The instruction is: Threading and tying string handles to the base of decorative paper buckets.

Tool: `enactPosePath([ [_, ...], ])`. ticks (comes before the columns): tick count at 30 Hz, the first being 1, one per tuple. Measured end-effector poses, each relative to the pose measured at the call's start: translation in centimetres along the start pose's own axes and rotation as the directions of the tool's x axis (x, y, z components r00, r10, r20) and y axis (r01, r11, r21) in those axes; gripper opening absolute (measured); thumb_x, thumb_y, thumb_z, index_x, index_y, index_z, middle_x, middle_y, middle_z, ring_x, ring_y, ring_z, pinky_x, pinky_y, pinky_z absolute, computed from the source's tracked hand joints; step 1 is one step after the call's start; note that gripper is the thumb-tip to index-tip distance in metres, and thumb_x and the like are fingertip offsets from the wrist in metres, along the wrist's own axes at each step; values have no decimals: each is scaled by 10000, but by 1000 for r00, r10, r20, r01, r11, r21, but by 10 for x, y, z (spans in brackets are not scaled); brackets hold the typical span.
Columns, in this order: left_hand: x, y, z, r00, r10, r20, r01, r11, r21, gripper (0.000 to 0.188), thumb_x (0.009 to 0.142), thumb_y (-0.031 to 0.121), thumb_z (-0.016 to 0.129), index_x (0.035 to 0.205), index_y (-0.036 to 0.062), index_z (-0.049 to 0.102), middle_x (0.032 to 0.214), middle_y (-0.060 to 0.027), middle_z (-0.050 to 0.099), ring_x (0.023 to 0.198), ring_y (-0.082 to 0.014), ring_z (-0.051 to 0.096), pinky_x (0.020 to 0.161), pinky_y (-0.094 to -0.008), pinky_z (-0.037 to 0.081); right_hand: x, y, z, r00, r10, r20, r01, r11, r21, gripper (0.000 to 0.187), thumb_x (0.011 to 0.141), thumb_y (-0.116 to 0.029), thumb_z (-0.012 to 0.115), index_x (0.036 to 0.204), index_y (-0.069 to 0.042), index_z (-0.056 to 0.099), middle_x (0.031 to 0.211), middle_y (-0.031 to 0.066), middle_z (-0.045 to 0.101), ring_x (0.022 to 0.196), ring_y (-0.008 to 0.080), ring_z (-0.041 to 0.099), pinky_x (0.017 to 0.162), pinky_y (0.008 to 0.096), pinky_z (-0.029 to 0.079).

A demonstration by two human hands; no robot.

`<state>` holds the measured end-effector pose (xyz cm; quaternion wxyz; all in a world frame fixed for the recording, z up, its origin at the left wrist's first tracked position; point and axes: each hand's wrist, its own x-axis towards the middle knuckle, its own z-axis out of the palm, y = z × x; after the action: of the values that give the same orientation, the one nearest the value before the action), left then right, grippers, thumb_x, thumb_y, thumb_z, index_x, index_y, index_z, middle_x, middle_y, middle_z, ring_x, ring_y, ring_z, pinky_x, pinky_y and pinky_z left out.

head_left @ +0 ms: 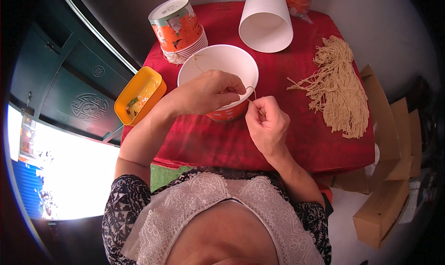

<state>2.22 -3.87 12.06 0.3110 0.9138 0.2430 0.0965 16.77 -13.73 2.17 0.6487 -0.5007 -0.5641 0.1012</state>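
An orange paper bucket (218, 56) with a white inside stands upright on the red tablecloth (199, 147). A thin beige cord (252, 89) passes at the right side of its rim, and part of a cord also shows at the rim's far left. My left hand (208, 92) reaches over the near rim, its thumb and fingers pinched on the cord. Just outside the right rim, my right hand (269, 123) is closed around the cord's other part. The fingers hide where the cord meets the bucket wall.
Upside-down stacked buckets (178, 28) stand at the back left. More nested white buckets (265, 31) lie tipped at the back. A bundle of beige cords (340, 89) rests on the right. At the left edge sits a yellow tray (155, 98) holding small bits. Cardboard boxes (382, 214) stand beyond the right edge.
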Motion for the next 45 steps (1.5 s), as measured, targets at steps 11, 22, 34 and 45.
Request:
enactPosePath([
  [11, 1, 3, -1, 1000, -10, 7, 11, 1000, -23, 201, 857, 86, 613, 1019, -22, 665, 900, -172, 687, 834, -278, 662, 756, -359, 512, 2, 0, 2, 1000, -8, 13, 8, 1000, 9, 164, 798, 48, 660, 782, -24, 515, 618, 91, 568, 515, 176, 595, 471, 306, 461],
  [22, -6, 27, 4, 968, 210, -136, -194, 973, 127, 162, 767, 66, 719, 927, 51, 705, 1158, -111, 584, 1129, -265, 532, 921, -371, 448, 1, -10, -16, 999, -18, 33, 14, 991, 135, 83, 838, 55, 634, 833, -1, 573, 666, 46, 579, 543, 82, 535, 487, 241, 420],
  [34, 2, 22, 11, 934, 281, -221, -253, 956, 150, 46, 756, 30, 667, 793, 6, 654, 1055, -131, 614, 1094, -312, 526, 917, -394, 449, 6, -9, -15, 999, -6, 54, -1, 992, 123, 71, 841, 31, 655, 868, 1, 597, 734, 104, 652, 621, 168, 656, 532, 282, 483],
  [45, -2, 9, 4, 932, 215, -292, -148, 960, 237, 79, 751, 10, 705, 780, 22, 633, 1036, -110, 650, 1014, -273, 590, 874, -382, 471, 20, 3, -21, 994, -74, -80, 69, 996, -58, 112, 764, 76, 682, 814, -8, 626, 823, 64, 525, 601, 153, 532, 519, 273, 441],
])
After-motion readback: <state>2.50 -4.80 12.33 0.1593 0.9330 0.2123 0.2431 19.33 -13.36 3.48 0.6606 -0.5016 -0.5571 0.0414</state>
